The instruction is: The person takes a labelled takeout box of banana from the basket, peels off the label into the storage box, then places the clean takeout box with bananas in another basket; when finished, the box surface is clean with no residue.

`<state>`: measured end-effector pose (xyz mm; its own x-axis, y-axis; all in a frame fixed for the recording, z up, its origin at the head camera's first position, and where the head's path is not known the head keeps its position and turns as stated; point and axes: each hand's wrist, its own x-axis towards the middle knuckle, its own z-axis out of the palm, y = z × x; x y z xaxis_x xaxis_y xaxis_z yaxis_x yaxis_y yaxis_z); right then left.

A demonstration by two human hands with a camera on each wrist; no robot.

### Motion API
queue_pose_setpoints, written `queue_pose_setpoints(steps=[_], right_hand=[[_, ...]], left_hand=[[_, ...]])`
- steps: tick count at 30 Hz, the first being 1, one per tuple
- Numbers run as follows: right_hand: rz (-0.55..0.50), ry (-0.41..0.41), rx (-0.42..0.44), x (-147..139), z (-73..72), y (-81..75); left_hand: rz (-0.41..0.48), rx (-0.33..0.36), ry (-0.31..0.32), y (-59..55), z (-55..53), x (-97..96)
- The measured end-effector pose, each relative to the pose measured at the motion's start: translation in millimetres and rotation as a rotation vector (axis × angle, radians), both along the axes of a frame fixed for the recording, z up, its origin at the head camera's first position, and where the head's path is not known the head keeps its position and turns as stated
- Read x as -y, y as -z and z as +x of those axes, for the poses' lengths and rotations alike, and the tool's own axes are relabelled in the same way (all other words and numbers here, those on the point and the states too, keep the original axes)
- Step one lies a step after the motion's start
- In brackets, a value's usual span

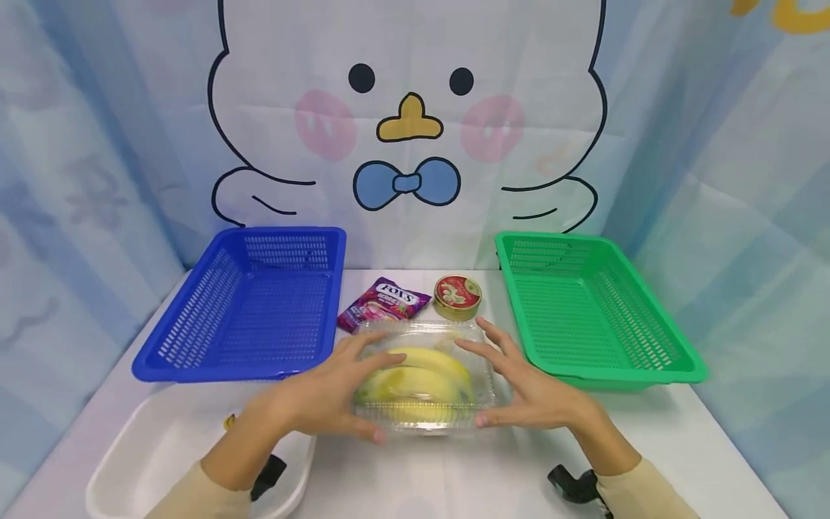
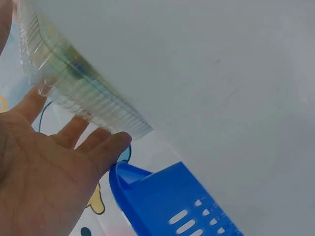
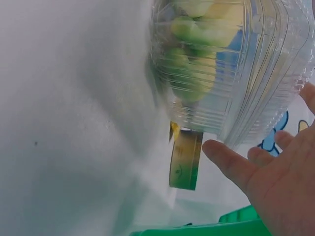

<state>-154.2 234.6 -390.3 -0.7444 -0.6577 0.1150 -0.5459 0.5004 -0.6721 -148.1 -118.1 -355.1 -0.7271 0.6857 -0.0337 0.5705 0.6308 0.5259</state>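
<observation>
A clear plastic clamshell box (image 1: 424, 328) with bananas (image 1: 415, 386) inside sits on the white table between both hands. My left hand (image 1: 320, 396) is at its left side, fingers spread and lightly bent; in the left wrist view, fingertips (image 2: 120, 140) come right up to the box's ribbed wall (image 2: 98, 105). At the right side, my right hand (image 1: 534, 393) has its fingers and thumb spread apart, next to the box's rim. The green ends of the bananas (image 3: 189, 73) show through the plastic in the right wrist view.
Behind the box lie a purple Fox's candy bag (image 1: 385, 303) and a round red-lidded tin (image 1: 457, 295). A blue basket (image 1: 240, 375) stands at left, a green basket (image 1: 622, 375) at right. A white tub (image 1: 123, 461) is under my left forearm. Printed curtains surround the table.
</observation>
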Motion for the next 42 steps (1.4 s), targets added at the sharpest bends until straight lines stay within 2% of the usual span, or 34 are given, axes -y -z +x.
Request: queue_pose_setpoints(steps=[5, 14, 21, 26, 31, 37, 42], right_hand=[[0.003, -0.002, -0.009, 0, 0.3, 2.3], [0.012, 0.019, 0.002, -6, 3.5, 11.7], [-0.001, 0.006, -0.008, -5, 1.7, 15.3], [-0.011, 0.033, 0.054, -4, 4.5, 14.3], [-0.035, 0.038, 0.071, -3, 5.7, 15.4], [-0.094, 0.051, 0.109, -2, 5.7, 18.8], [-0.111, 0.081, 0.096, -5, 4.3, 17.6]], left_hand=[[-0.023, 0.023, -0.023, 1.3, -0.2, 0.9], [-0.029, 0.035, -0.019, 4.6, -0.8, 3.3], [-0.038, 0.135, -0.055, 4.6, 0.8, 8.1], [-0.061, 0.158, -0.077, 5.3, 2.0, 9.1], [-0.084, 0.19, -0.103, 6.7, 2.7, 11.2], [-0.046, 0.19, -0.083, 9.7, 2.3, 15.5], [0.06, 0.23, -0.049, 10.8, -0.6, 19.7]])
